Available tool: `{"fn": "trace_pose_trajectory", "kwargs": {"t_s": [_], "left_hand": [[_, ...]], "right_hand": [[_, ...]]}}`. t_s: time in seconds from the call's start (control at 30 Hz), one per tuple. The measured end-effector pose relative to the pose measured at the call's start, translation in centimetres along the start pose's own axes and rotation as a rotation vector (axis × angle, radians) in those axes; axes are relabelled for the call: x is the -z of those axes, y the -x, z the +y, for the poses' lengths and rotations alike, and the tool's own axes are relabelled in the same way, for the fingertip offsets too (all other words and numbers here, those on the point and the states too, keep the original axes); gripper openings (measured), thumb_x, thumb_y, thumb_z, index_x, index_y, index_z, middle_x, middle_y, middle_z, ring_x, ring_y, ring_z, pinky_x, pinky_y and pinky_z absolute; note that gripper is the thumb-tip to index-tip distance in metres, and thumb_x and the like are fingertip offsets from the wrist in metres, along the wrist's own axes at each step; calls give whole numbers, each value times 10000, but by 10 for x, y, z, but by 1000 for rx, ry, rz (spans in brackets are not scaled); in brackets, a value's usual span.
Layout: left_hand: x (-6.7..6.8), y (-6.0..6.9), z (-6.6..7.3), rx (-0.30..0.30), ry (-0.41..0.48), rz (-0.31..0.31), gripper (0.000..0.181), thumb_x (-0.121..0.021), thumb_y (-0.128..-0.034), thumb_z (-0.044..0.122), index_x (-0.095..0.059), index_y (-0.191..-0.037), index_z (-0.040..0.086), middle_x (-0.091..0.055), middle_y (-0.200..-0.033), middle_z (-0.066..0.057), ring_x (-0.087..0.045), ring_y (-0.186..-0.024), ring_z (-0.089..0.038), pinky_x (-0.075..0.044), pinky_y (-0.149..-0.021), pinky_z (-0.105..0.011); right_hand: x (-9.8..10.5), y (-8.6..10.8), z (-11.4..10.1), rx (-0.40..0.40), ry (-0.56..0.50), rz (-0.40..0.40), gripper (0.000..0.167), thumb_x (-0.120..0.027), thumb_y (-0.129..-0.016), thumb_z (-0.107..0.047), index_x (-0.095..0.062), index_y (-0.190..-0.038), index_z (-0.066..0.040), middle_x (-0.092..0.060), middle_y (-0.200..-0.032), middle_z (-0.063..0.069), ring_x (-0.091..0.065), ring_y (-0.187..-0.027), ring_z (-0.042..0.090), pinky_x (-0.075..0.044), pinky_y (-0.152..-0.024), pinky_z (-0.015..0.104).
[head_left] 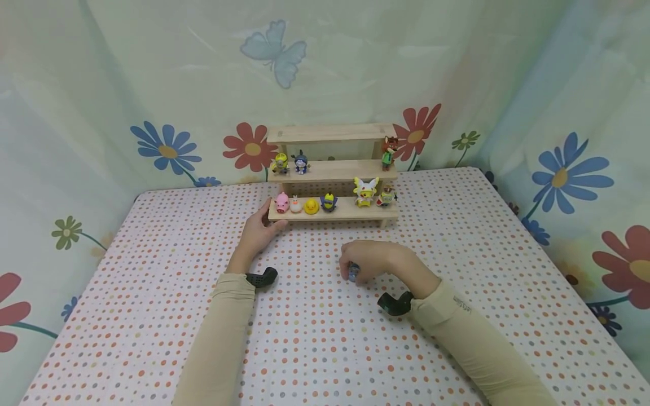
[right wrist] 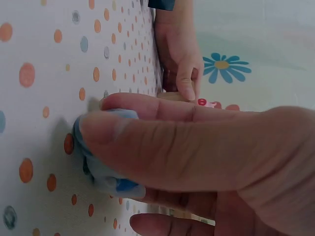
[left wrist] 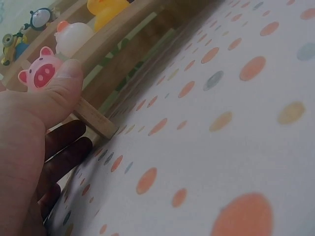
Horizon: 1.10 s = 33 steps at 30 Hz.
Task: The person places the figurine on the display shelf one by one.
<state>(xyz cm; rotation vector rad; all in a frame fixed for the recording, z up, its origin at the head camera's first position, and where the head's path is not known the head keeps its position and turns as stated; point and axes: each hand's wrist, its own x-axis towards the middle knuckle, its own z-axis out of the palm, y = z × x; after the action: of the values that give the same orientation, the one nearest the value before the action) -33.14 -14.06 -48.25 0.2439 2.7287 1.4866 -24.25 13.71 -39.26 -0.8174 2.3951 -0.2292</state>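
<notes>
My left hand (head_left: 257, 231) grips the left end of the bottom step of a three-tier wooden display shelf (head_left: 337, 210). In the left wrist view its thumb lies at the step's front corner, beside a pink pig figurine (left wrist: 43, 70). Over the tablecloth in front of the shelf, my right hand (head_left: 369, 260) pinches a small blue figurine (right wrist: 110, 172) between thumb and fingers. The fingers cover much of the figurine, so its kind cannot be told. Along the bottom step stand a white figurine (head_left: 295, 204), a yellow duck (head_left: 311, 206) and a dark caped figurine (head_left: 328, 203).
Farther right on that step are a white-and-yellow figurine (head_left: 365, 193) and a crowned one (head_left: 386, 197). The middle step bears a yellow figurine (head_left: 280, 163), a dark-blue one (head_left: 301, 163) and a fox (head_left: 389, 153). A dotted cloth (head_left: 167, 270) covers the table; a floral curtain (head_left: 345, 62) hangs behind.
</notes>
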Motion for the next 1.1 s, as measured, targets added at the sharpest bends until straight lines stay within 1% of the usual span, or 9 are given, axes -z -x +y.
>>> {"fn": "trace_pose_trajectory", "kwargs": {"t_s": [0.2,0.37,0.43,0.6,0.77,0.87,1.03,1.1], "left_hand": [[1,0,1,10,-1,4,1025,-623,-768,660,-164,-1537,160,-291,-1552,-108,-305,-1420,-264,-287,-1159,-404],[1,-1,0,10,2,2,1017,-623,-773,652,-163,-1537,163,-295,-1550,-105,-308,-1419,-259,-286,-1160,-400],[1,-1,0,8,2,2,1020,-622,-772,655,-162,-1537,163,-296,-1550,-106,-310,-1418,-260,-286,-1159,-400],[1,-3,-1,7,-8,8,1028,-617,-764,672,-166,-1537,167,-294,-1552,-103,-310,-1419,-259,-289,-1158,-398],[0,-2,-1,4,-9,5,1014,-613,-782,655,-154,-1538,159,-281,-1557,-102,-300,-1423,-261,-292,-1156,-405],[0,-1,-1,3,-5,5,1006,-619,-791,640,-150,-1538,156,-275,-1559,-100,-296,-1424,-259,-292,-1156,-403],[-1,-1,-1,1,-6,11,1007,-621,-788,641,-156,-1538,155,-293,-1552,-101,-314,-1416,-258,-297,-1154,-403],[-1,-2,0,-4,-10,11,1010,-620,-788,642,-158,-1537,149,-298,-1549,-106,-315,-1416,-261,-296,-1154,-406]], "right_hand": [[1,-2,2,30,-20,38,174,-752,-791,-102,-649,-879,-211,-617,-941,-94,-557,-894,78,-476,-849,287],[4,-3,5,44,-59,88,165,-739,-812,-134,-619,-903,-201,-617,-893,-70,-542,-812,102,-470,-757,284],[5,-4,7,45,-77,113,160,-728,-828,-152,-622,-941,-193,-617,-886,-57,-539,-779,109,-466,-723,281],[7,-8,13,64,-84,181,200,-714,-856,-232,-658,-1043,-189,-620,-926,-60,-555,-808,88,-478,-738,267],[9,-9,18,82,-105,256,199,-729,-844,-238,-685,-1026,-171,-647,-927,-65,-590,-826,73,-509,-741,251],[13,-7,20,80,-136,294,249,-742,-830,-229,-684,-1056,-144,-666,-975,-53,-614,-842,68,-529,-749,245],[25,1,20,85,-195,324,319,-737,-835,-203,-667,-1128,-99,-673,-1052,-12,-646,-865,79,-550,-776,259],[32,4,20,93,-201,369,308,-731,-843,-202,-662,-1125,-99,-671,-1051,2,-656,-864,89,-557,-772,267]]}}
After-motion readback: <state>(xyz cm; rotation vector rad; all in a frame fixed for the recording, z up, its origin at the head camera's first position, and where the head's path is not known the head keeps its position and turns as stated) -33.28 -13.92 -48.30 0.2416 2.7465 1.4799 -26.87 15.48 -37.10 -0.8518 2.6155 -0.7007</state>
